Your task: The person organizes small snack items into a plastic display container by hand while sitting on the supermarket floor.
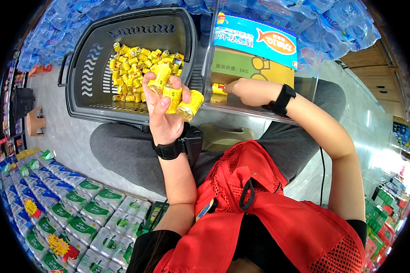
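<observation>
Three small yellow-wrapped cylindrical packets are gripped between the fingers of my left hand, which is raised over the near right corner of a grey plastic basket. Many more packets of the same kind lie heaped inside that basket. To the right, my right hand reaches into a clear plastic bin, its fingertips on one yellow packet lying at the bin's near left corner. A printed cardboard piece stands in the bin behind this hand.
Wrapped packs of water bottles line the far side. A beige stool stands between my knees. Stacked drink multipacks fill the lower left, and a brown stool is on the floor at far left.
</observation>
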`<state>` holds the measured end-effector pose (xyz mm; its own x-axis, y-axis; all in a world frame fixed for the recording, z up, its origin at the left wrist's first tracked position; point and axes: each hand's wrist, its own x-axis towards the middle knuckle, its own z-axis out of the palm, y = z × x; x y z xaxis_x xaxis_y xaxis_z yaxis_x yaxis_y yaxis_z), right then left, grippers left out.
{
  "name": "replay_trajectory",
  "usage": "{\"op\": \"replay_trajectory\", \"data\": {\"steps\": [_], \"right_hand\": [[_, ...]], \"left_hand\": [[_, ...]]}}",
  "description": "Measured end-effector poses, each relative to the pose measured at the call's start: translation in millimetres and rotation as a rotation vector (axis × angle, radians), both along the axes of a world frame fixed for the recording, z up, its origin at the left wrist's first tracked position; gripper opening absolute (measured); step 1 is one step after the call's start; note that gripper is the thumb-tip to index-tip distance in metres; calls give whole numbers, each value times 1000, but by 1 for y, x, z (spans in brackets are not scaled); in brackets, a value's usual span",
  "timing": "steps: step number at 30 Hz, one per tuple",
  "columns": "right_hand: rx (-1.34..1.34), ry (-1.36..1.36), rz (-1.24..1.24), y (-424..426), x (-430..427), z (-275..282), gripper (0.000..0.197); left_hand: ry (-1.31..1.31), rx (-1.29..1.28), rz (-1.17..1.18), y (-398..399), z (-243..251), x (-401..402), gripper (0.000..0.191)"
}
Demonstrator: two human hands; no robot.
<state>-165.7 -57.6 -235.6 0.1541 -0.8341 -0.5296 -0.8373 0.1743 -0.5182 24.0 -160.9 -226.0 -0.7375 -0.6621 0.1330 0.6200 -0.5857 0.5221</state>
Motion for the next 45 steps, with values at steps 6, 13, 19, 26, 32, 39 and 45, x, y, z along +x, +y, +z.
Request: {"op": "replay_trajectory", "data": {"steps": [6, 13, 19, 26, 32, 39, 45], "right_hand": [[-19, 32, 145, -8, -1, -25, 48], [-210, -16, 114, -7, -3, -45, 31], [-297, -204, 13, -4, -11, 28, 34], [-236, -1106, -510, 43, 17, 89, 40], [-269, -1320, -697, 60, 37, 57, 50], [-427, -1341, -863, 76, 21, 53, 44], [-720, -1385, -1342, 89, -2, 50, 35]], "left_hand": [[-8, 9, 3, 1, 1, -1, 51], [7, 7, -14, 3, 1, -4, 51], [17, -37, 5, 4, 12, 1, 51], [3, -126, -39, 27, 44, -11, 48], [-282, -304, -90, 52, 51, -32, 37], [-519, -371, -33, 51, 60, -49, 36], [-759, -632, -186, 31, 77, -82, 38]]}}
